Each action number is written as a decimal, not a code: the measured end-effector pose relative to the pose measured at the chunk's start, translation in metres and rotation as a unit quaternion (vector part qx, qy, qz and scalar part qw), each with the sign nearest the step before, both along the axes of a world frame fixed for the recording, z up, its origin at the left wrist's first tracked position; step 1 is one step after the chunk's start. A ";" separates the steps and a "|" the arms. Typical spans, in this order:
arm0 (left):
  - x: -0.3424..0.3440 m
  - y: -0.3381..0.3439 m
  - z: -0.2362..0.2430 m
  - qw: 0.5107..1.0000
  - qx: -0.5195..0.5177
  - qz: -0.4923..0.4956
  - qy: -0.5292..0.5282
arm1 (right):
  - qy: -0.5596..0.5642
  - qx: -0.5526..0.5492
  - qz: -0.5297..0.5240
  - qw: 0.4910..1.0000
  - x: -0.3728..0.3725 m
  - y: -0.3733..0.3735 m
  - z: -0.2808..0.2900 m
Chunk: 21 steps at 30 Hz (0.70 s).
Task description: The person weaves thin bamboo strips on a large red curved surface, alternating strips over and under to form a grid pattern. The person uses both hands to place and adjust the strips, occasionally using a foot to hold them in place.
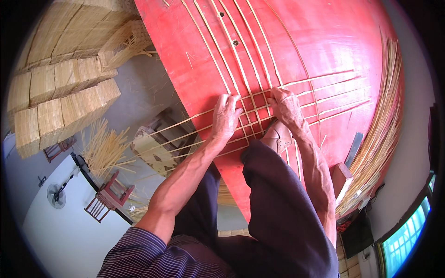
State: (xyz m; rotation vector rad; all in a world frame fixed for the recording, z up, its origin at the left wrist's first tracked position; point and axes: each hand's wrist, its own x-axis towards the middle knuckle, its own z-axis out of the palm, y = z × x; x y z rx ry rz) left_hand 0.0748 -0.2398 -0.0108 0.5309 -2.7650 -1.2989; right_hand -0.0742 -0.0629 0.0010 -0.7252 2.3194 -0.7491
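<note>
shoe (278, 137) rests on the red board (343, 46), strips (256, 110) lying crossed there. left hand (225, 118) and right hand (286, 106) work apart, fingers of each bent in at the lattice's top cross strip; whether pinched on it, cannot tell. sheaf (378, 143) lies along the board's right side. farther off: chair (112, 197), pale stacks (65, 83).

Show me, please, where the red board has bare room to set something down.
Two patches of the red board look nearly bare: upper left, between its edge and the lengthwise strips; upper right, between the thin brown strip and the loose bundle. It is crowded where crosswise strips cross, around the left hand, right hand and shoe.
</note>
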 end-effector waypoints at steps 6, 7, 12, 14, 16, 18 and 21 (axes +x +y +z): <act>-0.006 0.006 0.001 1.000 0.021 0.005 -0.018 | 0.017 0.015 -0.002 1.000 -0.012 0.018 -0.007; -0.001 0.001 0.001 1.000 0.013 0.008 -0.027 | 0.014 0.007 -0.002 1.000 -0.009 0.012 -0.011; 0.003 0.007 -0.003 0.998 -0.021 0.018 -0.047 | 0.053 -0.015 0.027 0.998 -0.013 0.012 -0.016; 0.002 0.010 -0.021 0.993 0.073 0.061 -0.072 | 0.041 0.039 0.039 0.998 -0.014 0.018 -0.030; 0.004 0.006 -0.016 0.997 -0.043 0.010 -0.063 | 0.071 0.023 0.023 0.997 -0.008 0.019 -0.037; 0.007 0.001 -0.009 0.998 -0.030 0.012 -0.052 | 0.033 0.021 0.020 0.999 -0.005 0.013 -0.037; 0.007 0.002 -0.007 0.998 -0.045 0.001 -0.043 | 0.046 -0.025 0.021 0.998 -0.009 0.014 -0.028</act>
